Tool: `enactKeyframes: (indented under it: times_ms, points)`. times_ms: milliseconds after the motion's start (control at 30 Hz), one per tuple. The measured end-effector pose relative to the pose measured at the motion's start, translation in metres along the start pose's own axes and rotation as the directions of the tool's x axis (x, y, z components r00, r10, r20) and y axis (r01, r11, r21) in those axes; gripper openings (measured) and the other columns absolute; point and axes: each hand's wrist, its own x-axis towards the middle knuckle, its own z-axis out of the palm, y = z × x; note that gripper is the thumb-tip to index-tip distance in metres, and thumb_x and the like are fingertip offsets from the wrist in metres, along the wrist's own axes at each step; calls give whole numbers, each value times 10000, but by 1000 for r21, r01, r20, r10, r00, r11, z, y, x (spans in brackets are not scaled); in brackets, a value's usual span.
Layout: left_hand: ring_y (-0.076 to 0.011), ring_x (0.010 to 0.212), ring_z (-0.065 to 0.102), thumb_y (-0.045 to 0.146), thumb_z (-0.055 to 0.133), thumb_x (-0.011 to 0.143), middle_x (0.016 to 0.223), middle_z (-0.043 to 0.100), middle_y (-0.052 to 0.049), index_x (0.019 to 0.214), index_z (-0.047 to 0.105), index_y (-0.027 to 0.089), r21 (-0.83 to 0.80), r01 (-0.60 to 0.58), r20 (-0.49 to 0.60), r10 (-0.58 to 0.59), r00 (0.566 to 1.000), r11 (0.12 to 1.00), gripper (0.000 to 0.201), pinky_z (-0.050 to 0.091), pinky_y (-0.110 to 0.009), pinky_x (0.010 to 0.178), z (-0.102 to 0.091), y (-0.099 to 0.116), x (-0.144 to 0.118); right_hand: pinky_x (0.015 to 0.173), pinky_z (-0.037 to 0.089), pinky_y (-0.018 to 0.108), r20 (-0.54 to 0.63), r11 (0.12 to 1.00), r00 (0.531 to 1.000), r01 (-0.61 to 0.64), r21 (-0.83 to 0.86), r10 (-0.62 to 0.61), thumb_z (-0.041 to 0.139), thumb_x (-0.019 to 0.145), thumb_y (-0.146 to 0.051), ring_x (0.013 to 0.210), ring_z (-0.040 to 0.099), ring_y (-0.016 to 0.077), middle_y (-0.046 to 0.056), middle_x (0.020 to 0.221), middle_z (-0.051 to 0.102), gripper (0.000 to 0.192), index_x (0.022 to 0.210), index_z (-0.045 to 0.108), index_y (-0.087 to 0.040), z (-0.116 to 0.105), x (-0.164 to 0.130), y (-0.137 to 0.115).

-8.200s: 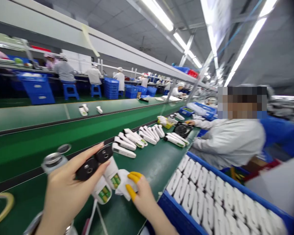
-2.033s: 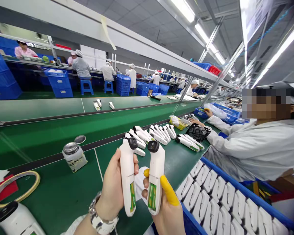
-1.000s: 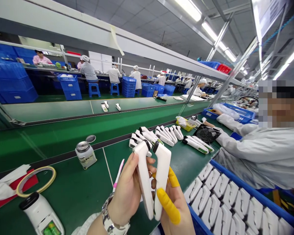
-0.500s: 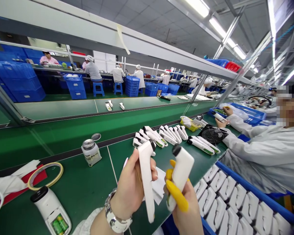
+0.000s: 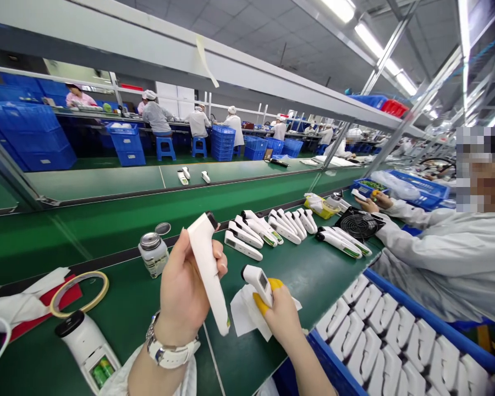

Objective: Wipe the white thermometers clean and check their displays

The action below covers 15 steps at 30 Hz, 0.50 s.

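Device (image 5: 209, 269), white with a black tip (image 5: 211, 220), grasped in the person's left hand (image 5: 185, 280) and raised above the green bench (image 5: 130, 305), tip uppermost. Right hand (image 5: 282, 312), in yellow finger covers (image 5: 260, 303), grips a second device (image 5: 256, 279), display (image 5: 263, 281) showing, low over a white sheet (image 5: 242, 319); whether these touch cannot be told. Beyond the hands, further devices (image 5: 289, 226) lie in a row. To the left stand a bottle (image 5: 154, 257) and, nearer, a third device (image 5: 79, 338), batteries (image 5: 103, 372) exposed. At right, a blue crate (image 5: 437, 323) holds white pieces (image 5: 370, 329).
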Motion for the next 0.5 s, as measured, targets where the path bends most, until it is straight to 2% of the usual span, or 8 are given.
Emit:
enactKeyframes:
  times_ms: [100, 200, 267, 333, 400, 467, 500]
  points:
    - [-116, 521, 462, 401, 394, 858, 615, 516, -25, 923, 588, 117, 14, -27, -14, 27, 1000, 1000, 349, 409, -223, 502, 0, -1, 1, 696, 375, 378, 10, 999, 999, -48, 3, 48, 579, 665, -328, 824, 502, 293, 75, 736, 547, 140, 632, 530, -201, 10, 11, -4]
    - [-109, 533, 479, 398, 422, 860, 636, 532, -27, 838, 592, 124, 39, -9, -15, 10, 1000, 999, 323, 424, -217, 520, -2, -4, 4, 634, 394, 351, 33, 993, 997, -73, 97, 70, 573, 648, -291, 673, 532, 241, 29, 626, 536, 112, 625, 510, -201, 11, 17, -8]
    - [-108, 551, 492, 412, 451, 851, 665, 540, -29, 808, 586, 129, 60, 46, 2, -46, 999, 997, 315, 433, -215, 534, -3, -8, 5, 616, 420, 330, 42, 979, 997, -71, 191, 64, 544, 706, -351, 647, 556, 219, 24, 652, 576, 159, 711, 538, -192, 0, 14, -16]
    - [-110, 561, 507, 417, 466, 848, 688, 549, -22, 942, 579, 161, 87, 102, 38, -106, 994, 991, 296, 437, -220, 543, -4, -13, 5, 615, 441, 314, 20, 948, 999, -37, 316, 32, 523, 755, -423, 684, 579, 210, 36, 746, 615, 250, 820, 560, -185, -20, 7, -32]
    - [-115, 571, 520, 408, 460, 857, 697, 555, -10, 1161, 492, 246, 109, 143, 85, -153, 985, 984, 346, 435, -225, 550, -3, -19, 3, 618, 445, 306, -69, 861, 996, 81, 502, -54, 577, 751, -396, 704, 578, 200, 28, 784, 616, 213, 838, 570, -201, -42, -2, -53]
    - [-116, 580, 524, 404, 451, 864, 691, 558, -4, 1263, 399, 316, 130, 182, 129, -199, 971, 975, 412, 427, -222, 544, -2, -24, 0, 657, 452, 302, -237, 705, 958, 278, 652, -159, 662, 705, -245, 733, 572, 186, 0, 778, 611, 139, 807, 567, -245, -59, -10, -76]
    - [-113, 580, 519, 406, 450, 865, 681, 556, 0, 1276, 385, 332, 142, 205, 143, -225, 964, 968, 423, 424, -219, 540, -2, -27, -1, 670, 458, 300, -303, 626, 934, 353, 695, -190, 683, 679, -169, 737, 571, 180, -12, 771, 609, 187, 789, 564, -261, -63, -13, -85]
